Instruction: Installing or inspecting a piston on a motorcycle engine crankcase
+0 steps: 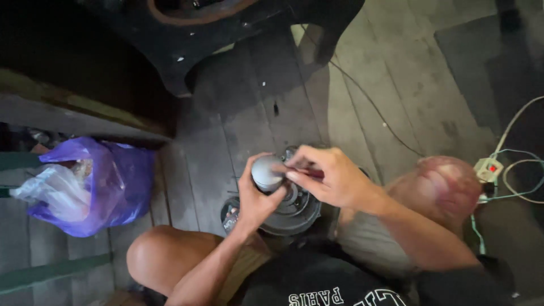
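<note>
Left hand [256,195]: closed round a dull grey metal cylinder [266,173], steadying it upright over a round dark motor-like assembly [292,212] set between the knees. Right hand [331,175]: pinched shut on a slim red-handled tool [310,173], tip at the cylinder. Surface: worn grey plank floor [255,102]; crumpled purple plastic bag [107,187] left, white power strip [488,169] right.

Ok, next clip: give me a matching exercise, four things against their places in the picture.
Things:
1. purple plastic bag
2. white power strip with a red switch
3. round grey metal cap
4. large black curved object

Places:
A. far right, on the floor
B. between the left hand and right hand
C. top of the picture
D. left, on the floor

Pairs: 1-D, 2-A, 3-B, 4-C
</note>
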